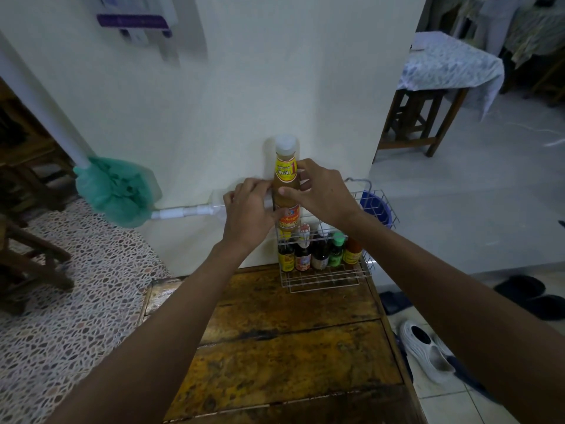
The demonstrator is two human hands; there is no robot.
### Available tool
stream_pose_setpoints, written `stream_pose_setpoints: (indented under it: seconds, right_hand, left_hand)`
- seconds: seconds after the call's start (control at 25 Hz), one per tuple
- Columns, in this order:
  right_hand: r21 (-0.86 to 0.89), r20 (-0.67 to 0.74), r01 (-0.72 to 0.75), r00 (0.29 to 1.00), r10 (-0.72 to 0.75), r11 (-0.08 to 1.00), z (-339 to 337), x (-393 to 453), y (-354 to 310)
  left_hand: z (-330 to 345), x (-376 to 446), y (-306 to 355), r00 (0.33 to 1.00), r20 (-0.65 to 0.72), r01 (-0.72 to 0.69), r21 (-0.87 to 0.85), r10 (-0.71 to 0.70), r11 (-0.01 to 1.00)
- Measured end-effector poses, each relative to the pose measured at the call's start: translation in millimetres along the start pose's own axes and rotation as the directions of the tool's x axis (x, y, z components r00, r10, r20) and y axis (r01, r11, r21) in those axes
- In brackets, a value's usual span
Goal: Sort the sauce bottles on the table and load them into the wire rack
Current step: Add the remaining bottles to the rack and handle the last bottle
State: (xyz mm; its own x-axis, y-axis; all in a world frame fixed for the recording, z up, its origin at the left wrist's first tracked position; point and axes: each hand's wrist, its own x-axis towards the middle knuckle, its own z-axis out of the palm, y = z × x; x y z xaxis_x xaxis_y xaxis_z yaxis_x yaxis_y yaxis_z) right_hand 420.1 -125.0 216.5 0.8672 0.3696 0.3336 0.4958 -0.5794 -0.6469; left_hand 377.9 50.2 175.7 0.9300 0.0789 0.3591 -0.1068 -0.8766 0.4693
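A tall sauce bottle (286,172) with a white cap, yellow neck label and brownish sauce stands upright at the left end of the wire rack's upper tier. My left hand (249,211) grips its body from the left. My right hand (321,192) holds its neck and shoulder from the right. The white wire rack (324,278) sits at the far end of the wooden table (284,356) against the wall. Several small sauce bottles (319,254) stand in a row in its lower tier, dark ones at the left, a green one and an orange one at the right.
A cream wall rises right behind the rack. A blue bucket (377,209) shows behind the rack's right end. Shoes (428,350) lie on the tiled floor right of the table. A white pipe with a green bag (117,191) runs at left. Wooden chairs stand at far left.
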Motion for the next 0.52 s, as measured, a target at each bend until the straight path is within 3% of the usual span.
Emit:
stream_pose_setpoints:
  seconds: [0.32,0.44,0.52]
  right_hand:
    - [-0.036,0.041,-0.077,0.996,0.078,0.996,-16.9,-15.7,-4.8]
    - [-0.094,-0.03,-0.099,0.995,0.097,0.991,-48.6,-60.6,-7.5]
    - [-0.092,-0.052,-0.13,0.991,0.125,0.987,-70.7,-116.9,-4.3]
  left_hand:
    - [-5.7,-15.0,2.5,0.999,-0.011,0.038,0.011,-0.038,0.999]
    - [-9.8,-69.2,14.1,0.989,-0.118,0.09,-0.004,-0.09,0.996]
    - [0.8,-138.2,29.0,0.985,-0.095,0.138,-0.056,-0.143,0.989]
